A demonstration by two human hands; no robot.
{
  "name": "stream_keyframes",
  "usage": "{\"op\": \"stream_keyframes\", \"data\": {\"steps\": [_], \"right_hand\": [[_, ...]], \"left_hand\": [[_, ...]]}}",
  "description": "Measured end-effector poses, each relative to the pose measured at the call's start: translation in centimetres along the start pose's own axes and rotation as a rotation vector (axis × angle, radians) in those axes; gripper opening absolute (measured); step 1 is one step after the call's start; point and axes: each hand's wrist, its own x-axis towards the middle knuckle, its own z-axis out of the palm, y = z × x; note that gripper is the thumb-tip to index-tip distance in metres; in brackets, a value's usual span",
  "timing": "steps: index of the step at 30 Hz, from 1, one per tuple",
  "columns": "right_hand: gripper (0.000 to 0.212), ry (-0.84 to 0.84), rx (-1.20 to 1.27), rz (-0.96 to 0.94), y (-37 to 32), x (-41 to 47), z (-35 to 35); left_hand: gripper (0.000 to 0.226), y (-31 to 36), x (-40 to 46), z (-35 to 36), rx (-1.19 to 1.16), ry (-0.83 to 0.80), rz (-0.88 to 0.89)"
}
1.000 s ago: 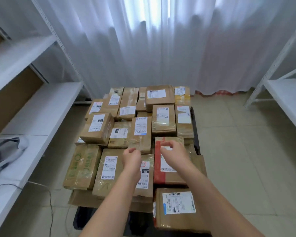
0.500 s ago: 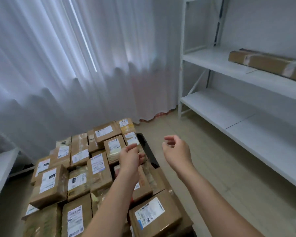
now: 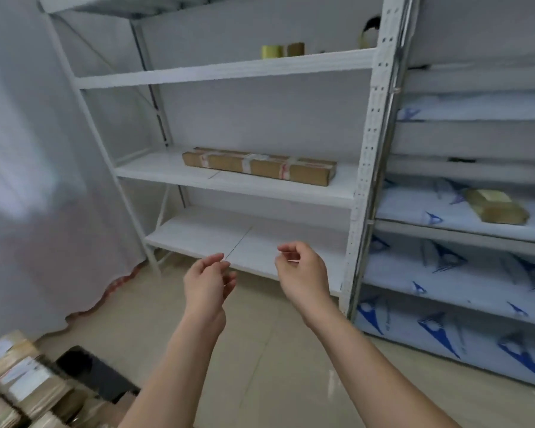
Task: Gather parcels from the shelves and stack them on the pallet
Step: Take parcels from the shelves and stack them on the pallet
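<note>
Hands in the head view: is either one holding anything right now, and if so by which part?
Nothing is held. The left hand and the right hand hang in the air with loosely curled fingers, short of the long parcel lying on the shelf.

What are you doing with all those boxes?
A person is collecting parcels and piling them on a pallet. Both hands, left hand and right hand, are held out holding nothing, facing the white shelves. A long brown parcel lies on the middle shelf, and a small taped parcel sits on the patterned shelf to the right. Stacked parcels show bottom left.
</note>
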Motion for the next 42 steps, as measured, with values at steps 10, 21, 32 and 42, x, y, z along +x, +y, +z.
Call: {"op": "stream_keyframes", "data": {"steps": [10,21,32,42], "right_hand": [[0.014,0.396,-0.035,0.012,6.9,6.4,-32.6],[0.016,0.678,-0.037,0.132,14.4,9.8,-54.9],[0.015,0.686,-0.066,0.206,21.2,24.5,-62.9],[0.017,0.59,-0.069,0.269,26.8,39.2,-67.2]], "left_hand": [[0.018,-7.6,-10.9,32.1,0.011,-0.473,-0.077],[0.019,-15.3,-19.8,54.4,0.111,-0.729,-0.18],[0.024,-21.9,-11.5,71.6,0.184,-0.69,-0.283],[0.021,-25.4,-1.9,84.2,0.286,-0.542,-0.298]]}}
